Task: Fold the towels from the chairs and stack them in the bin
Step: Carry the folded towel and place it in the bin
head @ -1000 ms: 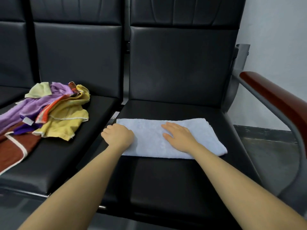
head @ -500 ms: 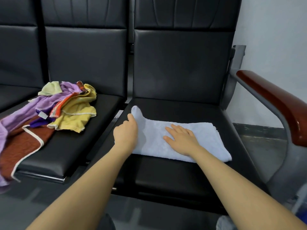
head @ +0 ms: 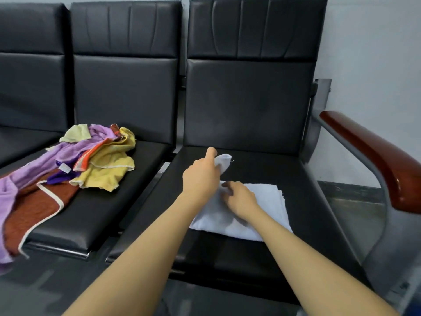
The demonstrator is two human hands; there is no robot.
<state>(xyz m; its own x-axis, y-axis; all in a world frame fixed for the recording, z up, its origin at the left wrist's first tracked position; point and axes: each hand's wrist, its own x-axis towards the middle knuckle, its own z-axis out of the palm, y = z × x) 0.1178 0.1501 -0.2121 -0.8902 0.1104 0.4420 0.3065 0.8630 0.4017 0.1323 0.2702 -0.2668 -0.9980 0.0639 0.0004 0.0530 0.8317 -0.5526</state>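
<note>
A pale blue towel (head: 266, 201) lies part-folded on the right black chair seat (head: 262, 169). My left hand (head: 200, 176) grips the towel's left end and holds it lifted above the seat, over the rest of the cloth. My right hand (head: 239, 199) rests on the middle of the towel, fingers bent against the cloth beneath the lifted end. A heap of unfolded towels (head: 68, 167), purple, yellow, orange and brown with white trim, lies on the middle chair seat. No bin is in view.
Three black padded chairs stand in a row against a pale wall. A reddish-brown armrest (head: 373, 156) on a grey metal frame juts out to the right of the right chair. Grey floor shows below the seats' front edges.
My left hand has lifted the towel's left end higher and carried it rightward over the towel. My right hand has shifted slightly left on the cloth. The camera has pulled back.
</note>
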